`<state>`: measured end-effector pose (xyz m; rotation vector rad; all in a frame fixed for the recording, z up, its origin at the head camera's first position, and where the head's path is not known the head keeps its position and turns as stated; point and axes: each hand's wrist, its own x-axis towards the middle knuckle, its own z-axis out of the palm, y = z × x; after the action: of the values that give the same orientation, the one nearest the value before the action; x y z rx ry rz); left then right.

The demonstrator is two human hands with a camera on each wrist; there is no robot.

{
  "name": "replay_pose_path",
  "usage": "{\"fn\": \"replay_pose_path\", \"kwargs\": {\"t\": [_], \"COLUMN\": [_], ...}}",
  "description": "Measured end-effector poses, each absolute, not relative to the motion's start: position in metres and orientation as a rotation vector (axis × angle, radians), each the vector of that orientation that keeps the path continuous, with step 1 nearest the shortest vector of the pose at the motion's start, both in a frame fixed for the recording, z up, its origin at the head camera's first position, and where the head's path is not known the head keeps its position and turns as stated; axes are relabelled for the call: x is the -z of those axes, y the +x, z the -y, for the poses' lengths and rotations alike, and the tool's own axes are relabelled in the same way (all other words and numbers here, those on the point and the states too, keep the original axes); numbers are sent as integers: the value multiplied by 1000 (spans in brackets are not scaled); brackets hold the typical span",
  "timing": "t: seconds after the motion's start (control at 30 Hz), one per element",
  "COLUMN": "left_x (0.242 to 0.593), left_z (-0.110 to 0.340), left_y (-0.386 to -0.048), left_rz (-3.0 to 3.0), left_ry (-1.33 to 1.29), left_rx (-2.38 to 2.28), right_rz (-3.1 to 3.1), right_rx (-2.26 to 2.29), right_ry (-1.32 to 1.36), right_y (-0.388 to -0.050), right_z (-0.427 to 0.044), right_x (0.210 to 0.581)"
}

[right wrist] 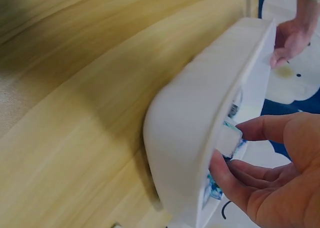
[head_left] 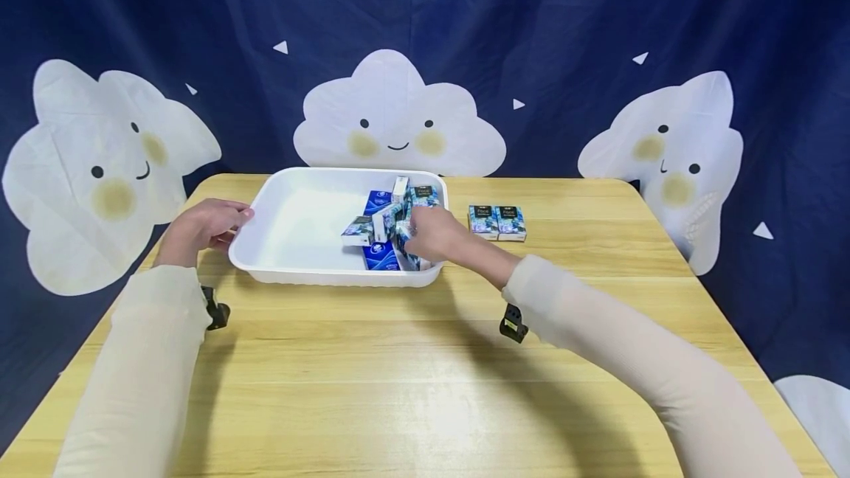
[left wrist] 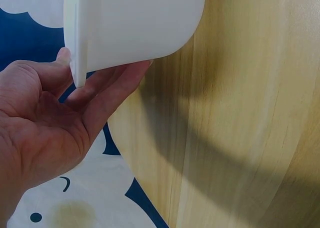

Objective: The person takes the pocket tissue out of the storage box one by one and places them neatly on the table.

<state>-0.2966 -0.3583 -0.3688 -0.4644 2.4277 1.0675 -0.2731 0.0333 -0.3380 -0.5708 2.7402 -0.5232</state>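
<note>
The person's left hand [head_left: 209, 221] has hold of the near-left end of a white tray [head_left: 305, 223], thumb on the rim and the other fingers spread beneath it against the outer wall. At the opposite end the right hand [head_left: 434, 233] reaches in over the edge, and its fingers pinch a small box [right wrist: 231, 139], the thumb on one side and fingertips on the other. That box is inside the tray, among a loose heap of patterned boxes [head_left: 359, 231], some tilted against each other, with dark blue packs [head_left: 381, 257] lying partly under them. The heap fills only the right-hand part of the tray. Just beyond that end, two more boxes [head_left: 483, 222] sit side by side on the wooden table [head_left: 372, 360]. Behind it all hangs a navy curtain [head_left: 412, 6] printed with smiling white clouds [head_left: 398, 105].
</note>
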Motion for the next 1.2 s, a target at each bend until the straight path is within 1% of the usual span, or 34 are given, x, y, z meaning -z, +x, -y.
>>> {"fn": "replay_pose_path", "kwargs": {"t": [0.67,0.93,1.2], "left_x": [369,368,369], "left_z": [362,359,358], "left_y": [-295,-294,-295], "left_rz": [-2423,-2429,-2432], "left_ry": [-434,-456,-447], "left_rx": [-1070,-1068,-1068], "right_rz": [-2846,-2913,-2964], "right_rx": [581,608,576], "right_ry": [-507,-447,-336], "right_y": [-281,-287,-301], "right_z": [-64,-90,-128], "right_x": [304,292,294]}}
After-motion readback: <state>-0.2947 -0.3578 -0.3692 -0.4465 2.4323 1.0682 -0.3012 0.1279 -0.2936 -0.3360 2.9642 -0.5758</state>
